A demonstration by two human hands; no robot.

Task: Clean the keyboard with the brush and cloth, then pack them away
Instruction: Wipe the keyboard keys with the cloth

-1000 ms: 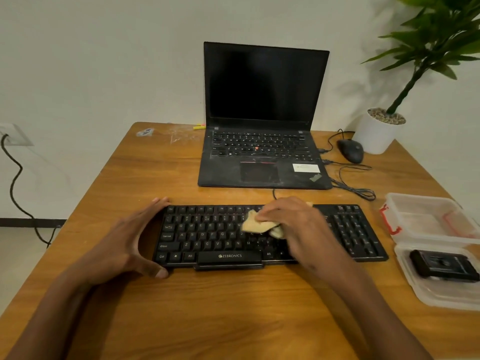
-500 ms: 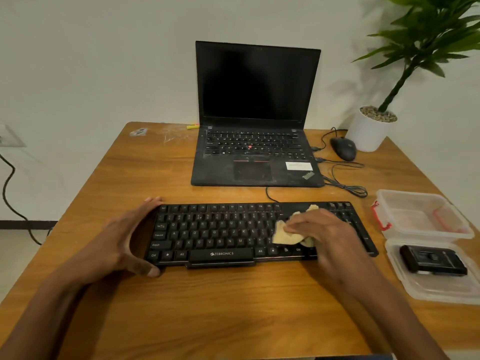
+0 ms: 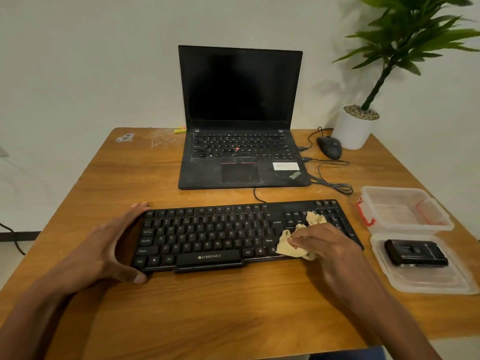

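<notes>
- Right hand (image 3: 330, 242) has its fingers curled and bunched around the cloth (image 3: 293, 245), pinching the tan wad down onto the keys; loose folds stick out past the knuckles toward the far side.
- That wad sits on the keyboard (image 3: 220, 235) at the seam between the main letter block and the number pad, by the right Shift and arrow keys.
- Here's the relation that counts: the keyboard's long axis runs left to right across the table (image 3: 207, 307), and the number pad lies just to the right of the fingertips, partly under the hand, so a stroke along that axis looks like the natural next sweep.
- Left hand (image 3: 104, 248) is spread wide, fingers straight and apart, thumb on the near left corner and fingertips at the far left corner, bracing the board against sideways push.
- The right hand is plainly the nearer one to the uncovered right end; the left is well apart from it.
- Off to the right, a clear container (image 3: 405, 211) stands open, and its lid (image 3: 426, 279) lies nearer, carrying a black object I take to be the brush (image 3: 415, 253), though its bristles can't be made out.
- Packing away looks not yet begun for the cloth.
</notes>
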